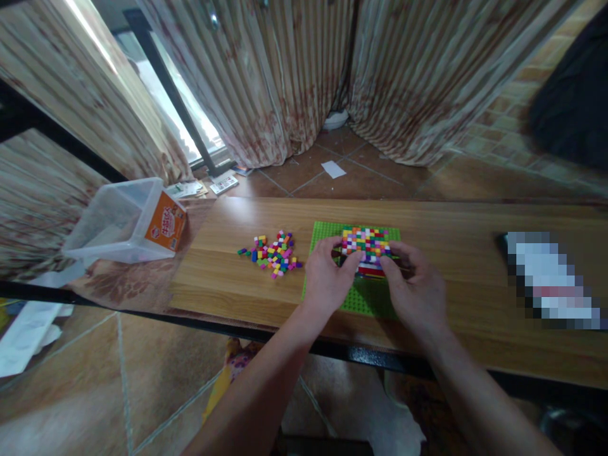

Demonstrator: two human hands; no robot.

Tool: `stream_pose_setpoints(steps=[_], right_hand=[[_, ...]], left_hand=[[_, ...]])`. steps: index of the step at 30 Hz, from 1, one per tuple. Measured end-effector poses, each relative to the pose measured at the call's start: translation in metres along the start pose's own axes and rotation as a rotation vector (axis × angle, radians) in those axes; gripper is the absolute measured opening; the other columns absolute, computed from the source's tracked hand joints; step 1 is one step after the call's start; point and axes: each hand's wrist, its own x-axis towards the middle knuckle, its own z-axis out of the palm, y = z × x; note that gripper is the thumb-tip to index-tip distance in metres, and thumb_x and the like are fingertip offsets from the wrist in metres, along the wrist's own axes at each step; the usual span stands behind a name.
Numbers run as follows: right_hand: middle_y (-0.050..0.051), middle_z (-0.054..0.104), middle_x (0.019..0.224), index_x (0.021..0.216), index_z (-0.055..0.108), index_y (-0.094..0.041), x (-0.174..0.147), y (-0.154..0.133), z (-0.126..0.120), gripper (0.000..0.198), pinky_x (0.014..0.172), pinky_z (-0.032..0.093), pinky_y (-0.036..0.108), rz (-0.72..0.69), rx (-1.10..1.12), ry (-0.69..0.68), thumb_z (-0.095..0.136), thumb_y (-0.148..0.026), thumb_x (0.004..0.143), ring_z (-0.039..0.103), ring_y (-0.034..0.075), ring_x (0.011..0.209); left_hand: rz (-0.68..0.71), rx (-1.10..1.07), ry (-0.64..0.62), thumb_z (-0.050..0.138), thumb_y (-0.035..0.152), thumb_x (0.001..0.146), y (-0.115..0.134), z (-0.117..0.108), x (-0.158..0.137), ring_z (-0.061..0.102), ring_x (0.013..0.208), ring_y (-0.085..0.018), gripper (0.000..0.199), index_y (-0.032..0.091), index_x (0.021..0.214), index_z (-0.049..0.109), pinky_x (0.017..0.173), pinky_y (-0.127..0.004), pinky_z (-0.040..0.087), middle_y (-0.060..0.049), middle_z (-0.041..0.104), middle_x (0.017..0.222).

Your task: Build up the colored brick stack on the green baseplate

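The left hand (327, 272) and right hand (418, 285) flank a multicoloured toy-brick block (365, 240), gripping it between them: both thumbs lie against its near side, and the other fingers curl around its left and right ends. Under the fingers lies a green studded baseplate (361, 301); whether the block sits on its studs or is raised just above them cannot be told. Left of the left fingers, just beside them, loose small bricks (278, 254) lie scattered on the wooden tabletop (213, 272).

The step in hand appears to be steadying or seating the layered block with both hands. The next move seems to call for even pressure from both thumbs, with the fingers bracing the ends so the layers stay together.
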Motion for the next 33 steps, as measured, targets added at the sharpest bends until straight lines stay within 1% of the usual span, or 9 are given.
stream_pose_setpoints(steps=[6,13,20,24,33], right_hand=[[0.011,0.076,0.101,0.111,0.069,-0.018,-0.0005,-0.0015,0.0004,0.038,0.075,0.057,0.040,-0.021,-0.010,0.027,0.063,-0.044,0.084,0.070,0.022,0.079],[0.011,0.075,0.103,0.114,0.068,-0.019,-0.0006,0.0010,0.0001,0.040,0.078,0.057,0.041,-0.016,-0.008,0.010,0.061,-0.046,0.086,0.070,0.023,0.083],[0.011,0.075,0.102,0.114,0.068,-0.019,-0.0006,0.0025,0.0001,0.040,0.076,0.057,0.040,-0.036,-0.014,0.008,0.061,-0.046,0.086,0.070,0.023,0.082],[0.011,0.075,0.101,0.114,0.068,-0.018,-0.0007,0.0012,0.0000,0.039,0.077,0.057,0.040,-0.025,-0.014,0.007,0.061,-0.045,0.086,0.070,0.023,0.082],[0.011,0.075,0.103,0.113,0.068,-0.020,-0.0014,0.0018,0.0007,0.039,0.077,0.058,0.040,-0.032,-0.022,0.016,0.061,-0.047,0.086,0.070,0.023,0.084]], left_hand=[[0.039,-0.003,-0.002,0.071,0.032,0.084,-0.0029,-0.0004,-0.0009,0.066,0.099,-0.023,0.028,0.016,0.106,0.064,0.084,-0.037,0.054,-0.010,0.070,0.106],[0.037,-0.003,-0.013,0.069,0.027,0.083,-0.0024,-0.0009,-0.0011,0.066,0.097,-0.022,0.026,0.017,0.106,0.063,0.083,-0.035,0.055,-0.009,0.070,0.106],[0.044,0.003,-0.019,0.068,0.023,0.082,-0.0018,-0.0019,-0.0011,0.066,0.094,-0.021,0.026,0.017,0.107,0.063,0.083,-0.036,0.055,-0.009,0.070,0.105],[0.045,0.011,-0.022,0.067,0.021,0.082,-0.0009,-0.0023,-0.0008,0.066,0.094,-0.021,0.026,0.017,0.107,0.063,0.083,-0.036,0.055,-0.009,0.070,0.105],[0.047,0.011,-0.014,0.068,0.021,0.082,-0.0005,-0.0017,-0.0013,0.066,0.095,-0.021,0.025,0.018,0.106,0.062,0.083,-0.035,0.055,-0.008,0.070,0.105]])
